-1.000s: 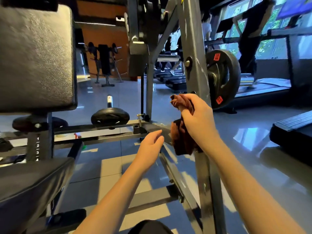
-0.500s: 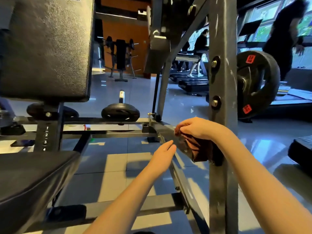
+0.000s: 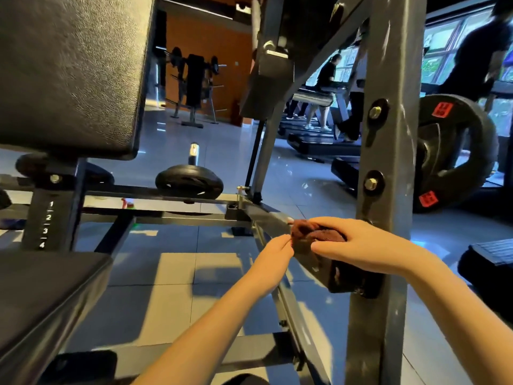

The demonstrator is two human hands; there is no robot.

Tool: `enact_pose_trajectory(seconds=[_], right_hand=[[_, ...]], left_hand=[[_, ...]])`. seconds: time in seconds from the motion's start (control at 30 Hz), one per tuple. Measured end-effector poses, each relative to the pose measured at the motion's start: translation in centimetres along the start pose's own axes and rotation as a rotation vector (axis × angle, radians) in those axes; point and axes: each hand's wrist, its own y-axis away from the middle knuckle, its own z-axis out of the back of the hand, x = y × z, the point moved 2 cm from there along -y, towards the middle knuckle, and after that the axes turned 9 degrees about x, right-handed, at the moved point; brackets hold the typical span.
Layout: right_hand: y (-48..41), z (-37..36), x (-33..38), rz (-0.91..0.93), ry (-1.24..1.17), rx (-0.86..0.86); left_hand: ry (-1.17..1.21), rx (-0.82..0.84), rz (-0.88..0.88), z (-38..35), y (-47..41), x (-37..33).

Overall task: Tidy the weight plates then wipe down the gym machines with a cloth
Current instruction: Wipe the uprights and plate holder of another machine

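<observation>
One cloth (image 3: 304, 235) under right hand (image 3: 361, 245), left hand (image 3: 273, 253) beside

Dark red cloth (image 3: 306, 238), grey frame (image 3: 388, 162), black plate (image 3: 458, 151) with red labels.

The grey upright post (image 3: 388, 162) stands hard against the right hand (image 3: 361, 245), which grips the cloth (image 3: 305, 234) on the slanted frame bar (image 3: 266, 215), so rightward is blocked; a large weight plate (image 3: 458, 151) hangs behind the post; leftward, open floor (image 3: 166, 268) lies between bar and seat pad (image 3: 41, 287); the back pad (image 3: 69, 65) walls off the upper left; a small weight plate (image 3: 188, 182) sits beyond the horizontal rails (image 3: 166, 215); a low crossbar (image 3: 261, 354) spans beneath the forearms.
</observation>
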Motion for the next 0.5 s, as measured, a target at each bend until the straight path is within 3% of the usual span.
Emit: enact_pose_trajectory(seconds=[0.23, 0.33, 0.5], right_hand=[[-8.7, 0.7, -0.4, -0.187, 0.133, 0.146], [-8.4, 0.7, -0.3, -0.222, 0.06, 0.23], [-5.4, 1.4, 0.0, -0.173, -0.198, 0.263]], left_hand=[[0.056, -0.035, 0.046, 0.5, -2.1, 1.9], [-0.031, -0.029, 0.116, 0.6, -2.4, 2.0], [0.021, -0.071, 0.004, 0.9, -1.3, 2.5]])
